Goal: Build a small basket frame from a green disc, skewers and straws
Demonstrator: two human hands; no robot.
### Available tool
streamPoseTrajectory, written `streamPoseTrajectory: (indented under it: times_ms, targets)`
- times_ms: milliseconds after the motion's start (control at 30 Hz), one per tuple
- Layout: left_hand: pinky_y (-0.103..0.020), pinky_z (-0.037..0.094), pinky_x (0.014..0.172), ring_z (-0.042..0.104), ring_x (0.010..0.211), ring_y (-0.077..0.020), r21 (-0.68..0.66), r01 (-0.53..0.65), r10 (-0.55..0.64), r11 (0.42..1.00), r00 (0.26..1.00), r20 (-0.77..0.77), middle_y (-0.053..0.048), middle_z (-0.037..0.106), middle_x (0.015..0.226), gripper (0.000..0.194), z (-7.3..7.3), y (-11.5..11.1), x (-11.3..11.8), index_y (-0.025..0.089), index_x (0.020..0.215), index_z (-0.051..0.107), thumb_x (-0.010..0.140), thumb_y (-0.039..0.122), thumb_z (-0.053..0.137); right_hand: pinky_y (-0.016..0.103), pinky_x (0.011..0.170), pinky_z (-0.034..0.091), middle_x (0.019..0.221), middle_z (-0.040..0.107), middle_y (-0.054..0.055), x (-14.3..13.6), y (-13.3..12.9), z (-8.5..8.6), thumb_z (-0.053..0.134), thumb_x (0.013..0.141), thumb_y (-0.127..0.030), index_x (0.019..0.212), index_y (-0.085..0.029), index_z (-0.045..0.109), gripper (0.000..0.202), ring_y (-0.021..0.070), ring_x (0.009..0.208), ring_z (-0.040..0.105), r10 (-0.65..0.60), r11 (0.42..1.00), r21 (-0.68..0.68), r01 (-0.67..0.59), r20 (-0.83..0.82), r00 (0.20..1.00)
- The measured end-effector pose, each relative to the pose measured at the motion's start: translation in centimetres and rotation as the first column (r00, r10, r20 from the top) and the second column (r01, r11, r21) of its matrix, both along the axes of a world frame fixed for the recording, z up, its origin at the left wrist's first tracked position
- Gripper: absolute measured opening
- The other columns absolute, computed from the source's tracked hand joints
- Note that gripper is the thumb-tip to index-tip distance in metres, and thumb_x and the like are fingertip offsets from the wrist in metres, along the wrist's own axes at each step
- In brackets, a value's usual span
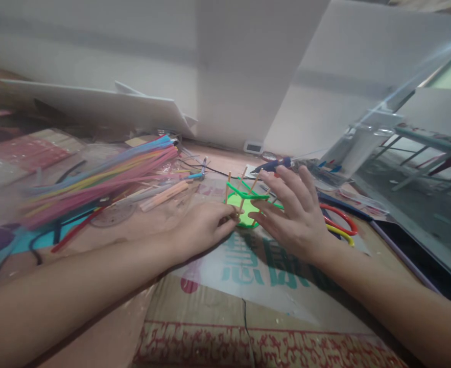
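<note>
A small green frame [245, 196] with upright wooden sticks stands on a light green base, at the middle of the view. My left hand [210, 225] is at its left side, fingers curled and pinching at the foot of a stick; the fingertips partly cover the base. On the right, my right hand [296, 217] has its fingers spread, with thumb and index finger near the frame's right edge. Whether the thumb touches a stick cannot be made out. Under the frame lies a translucent sheet [248, 260] with teal characters.
Colourful pipe cleaners [106, 179] lie at the left. A blue glue gun [273, 165] is behind the frame. Red and yellow loops [342, 220], a dark phone-like device [420, 255] and a clear container [363, 148] are at the right. White boards [106, 107] lean behind.
</note>
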State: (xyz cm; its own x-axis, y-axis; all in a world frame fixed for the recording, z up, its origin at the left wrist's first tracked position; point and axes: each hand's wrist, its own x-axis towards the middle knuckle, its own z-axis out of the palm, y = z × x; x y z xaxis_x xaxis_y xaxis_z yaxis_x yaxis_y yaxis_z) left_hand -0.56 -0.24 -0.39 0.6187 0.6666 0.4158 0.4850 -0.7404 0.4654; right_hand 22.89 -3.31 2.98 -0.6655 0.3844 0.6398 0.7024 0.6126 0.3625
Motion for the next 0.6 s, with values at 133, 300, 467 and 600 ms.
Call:
streamPoseTrajectory:
  times_ms: [133,300,467,600]
  targets:
    - [-0.028,0.048,0.071,0.068,0.078,-0.0175,-0.012,0.004,-0.004,1.0,1.0,0.007,-0.005,0.076,0.091,0.019,0.1,0.1,0.0,0.017,0.093,0.071,0.097,0.026,0.054,0.064,0.125,0.018,0.157,0.045,-0.006,-0.1,-0.3,0.0,0.068,0.089,-0.028,0.102,-0.034,0.066,0.015,0.0293,0.152,0.027,0.013,0.999,-0.046,-0.012,0.02,1.0]
    - [-0.03,0.051,0.077,0.071,0.088,-0.0201,-0.006,-0.002,0.001,1.0,1.0,-0.017,-0.006,0.078,0.098,0.019,0.2,0.0,0.1,0.017,0.09,0.072,0.096,0.025,0.055,0.061,0.121,0.03,0.141,0.062,0.003,0.0,-2.6,1.4,0.069,0.088,-0.021,0.097,-0.029,0.064,0.013,0.0278,0.142,0.045,0.132,0.982,-0.124,-0.146,-0.113,0.985]
    - [-0.029,0.053,0.08,0.072,0.09,-0.0197,0.018,-0.017,0.017,1.0,1.0,-0.017,-0.005,0.078,0.099,0.017,0.2,-0.1,-0.1,0.018,0.094,0.072,0.095,0.023,0.056,0.041,0.083,0.06,0.095,0.077,0.001,1.4,-5.1,3.3,0.059,0.095,-0.023,0.1,-0.031,0.064,0.01,0.0216,0.089,0.075,-0.034,0.905,-0.396,-0.154,-0.429,0.903]
    - [-0.03,0.052,0.081,0.072,0.091,-0.0204,0.022,-0.012,0.012,1.0,1.0,-0.016,-0.006,0.078,0.1,0.018,0.3,-0.1,-0.1,0.018,0.094,0.073,0.095,0.023,0.056,0.037,0.052,0.05,0.077,0.074,0.0,4.6,-5.4,5.8,0.061,0.094,-0.038,0.093,-0.033,0.068,0.009,0.021,0.062,0.067,-0.299,0.928,-0.342,0.146,-0.453,0.84]
